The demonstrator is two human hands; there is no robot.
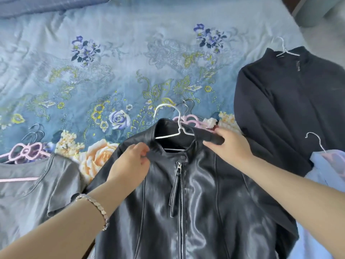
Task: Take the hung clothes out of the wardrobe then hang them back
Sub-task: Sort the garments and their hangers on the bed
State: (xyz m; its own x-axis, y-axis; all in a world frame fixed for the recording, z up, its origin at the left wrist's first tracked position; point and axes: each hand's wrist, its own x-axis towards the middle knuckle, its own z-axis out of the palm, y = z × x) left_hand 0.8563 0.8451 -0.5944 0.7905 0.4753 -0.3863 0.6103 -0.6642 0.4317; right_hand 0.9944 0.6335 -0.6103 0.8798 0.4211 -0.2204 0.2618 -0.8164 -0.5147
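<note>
A shiny black leather jacket (pixel 196 199) lies zipped on the bed with a white hanger (pixel 177 126) inside its neck. My left hand (pixel 133 159) pinches the left side of the collar. My right hand (pixel 231 144) grips the right end of the collar near the shoulder. A dark zip-up jacket (pixel 283 101) on a white hanger (pixel 282 47) lies at the right. A grey top (pixel 35 184) on a pink hanger (pixel 26 152) lies at the left. A light blue garment (pixel 328 172) on a white-hooked hanger (pixel 315 141) sits at the right edge.
Everything rests on a blue floral bedspread (pixel 112 71). Another pink hanger (pixel 190 118) pokes out behind the leather jacket's collar. A folded blue blanket (pixel 46 6) lies at the far left. The floor and a grey object (pixel 317 10) show at the top right.
</note>
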